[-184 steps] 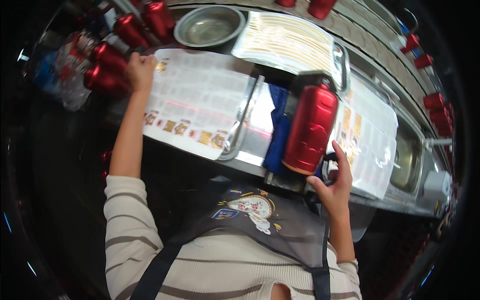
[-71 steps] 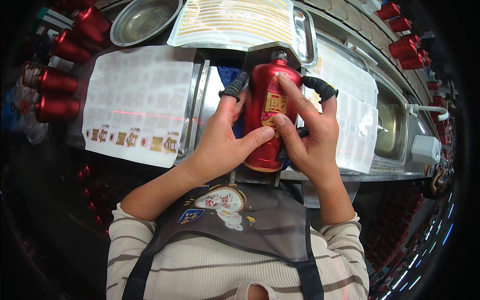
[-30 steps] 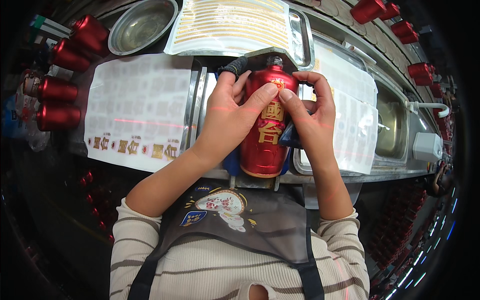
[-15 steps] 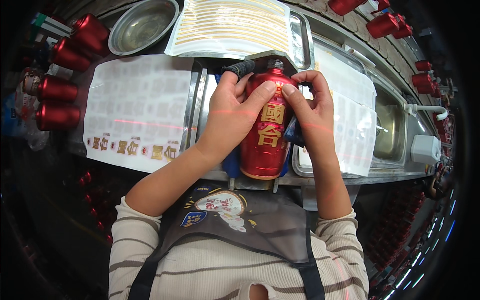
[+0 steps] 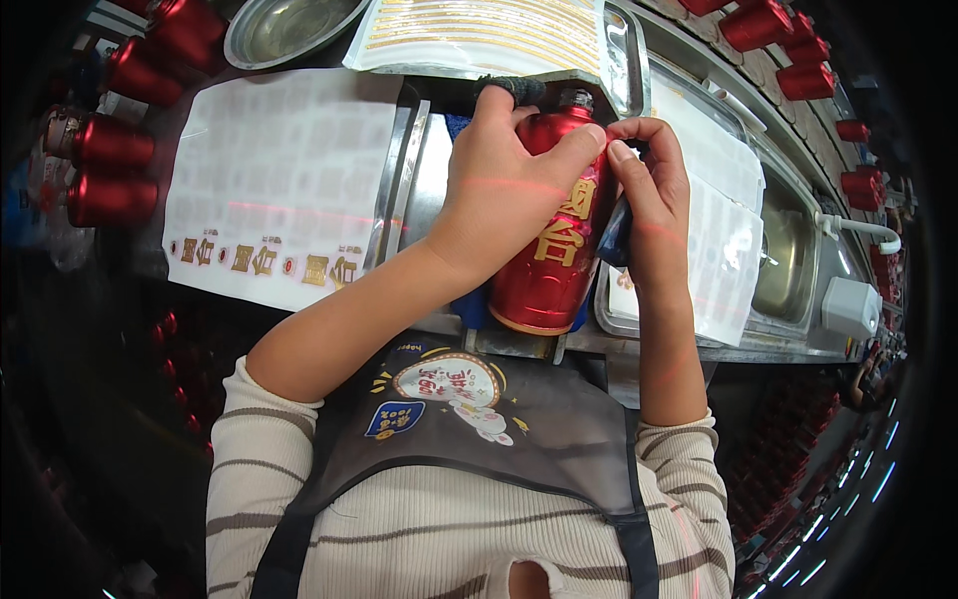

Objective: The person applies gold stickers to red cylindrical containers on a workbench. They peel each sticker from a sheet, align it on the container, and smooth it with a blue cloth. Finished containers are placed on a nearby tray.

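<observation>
The red bottle (image 5: 552, 240) lies centre frame on a blue cradle (image 5: 469, 309), neck toward the top. The left hand (image 5: 504, 195) lies curled over its upper side, while the right hand (image 5: 654, 205) pinches its right shoulder, fingertips meeting the left thumb. A sheet of gold labels (image 5: 279, 190) lies at left.

Upper body of the red bottle (image 5: 547, 262) behind the left hand (image 5: 499, 195); its neck barely visible.

A white sticker sheet (image 5: 279, 180), steel bowl (image 5: 284, 25) and lying red bottles (image 5: 110, 170) sit left of the grip.
</observation>
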The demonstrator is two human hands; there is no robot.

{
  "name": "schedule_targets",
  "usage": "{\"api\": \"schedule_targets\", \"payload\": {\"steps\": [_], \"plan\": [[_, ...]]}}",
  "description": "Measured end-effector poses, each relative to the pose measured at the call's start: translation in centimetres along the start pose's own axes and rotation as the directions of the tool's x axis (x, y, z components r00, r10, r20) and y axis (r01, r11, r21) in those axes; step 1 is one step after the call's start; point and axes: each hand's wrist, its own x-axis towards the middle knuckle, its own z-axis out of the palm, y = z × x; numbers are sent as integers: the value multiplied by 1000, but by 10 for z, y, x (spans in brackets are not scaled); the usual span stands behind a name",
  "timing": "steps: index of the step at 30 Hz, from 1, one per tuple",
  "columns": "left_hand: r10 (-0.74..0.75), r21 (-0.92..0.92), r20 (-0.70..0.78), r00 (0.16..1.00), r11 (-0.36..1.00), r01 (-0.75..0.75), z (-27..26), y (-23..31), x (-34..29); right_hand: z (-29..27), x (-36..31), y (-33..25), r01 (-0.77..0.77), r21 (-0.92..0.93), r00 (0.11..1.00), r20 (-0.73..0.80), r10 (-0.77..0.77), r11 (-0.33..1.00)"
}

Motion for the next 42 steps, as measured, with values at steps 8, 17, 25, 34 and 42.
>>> {"api": "schedule_targets", "payload": {"steps": [8, 17, 25, 34, 42], "plan": [[-92, -284, 119, 989, 951, 123, -12, 6, -4, 6, 0, -8, -24, -59, 1000, -15, 23, 998], [-135, -277, 213, 968, 942, 192, -31, 0, -44, -7, -39, -2, -55, -92, 998, -11, 54, 994], [-80, -226, 263, 962, 964, 141, -36, -11, -53, -6, -53, 6, -54, -13, 998, 43, 55, 998], [-61, -236, 273, 960, 963, 128, -36, -9, -54, -3, -56, 9, -66, 27, 996, 60, 64, 997], [78, 18, 237, 968, 996, -84, -35, -14, -66, -38, -38, 19, -279, 316, 907, -222, 357, 907]]}}
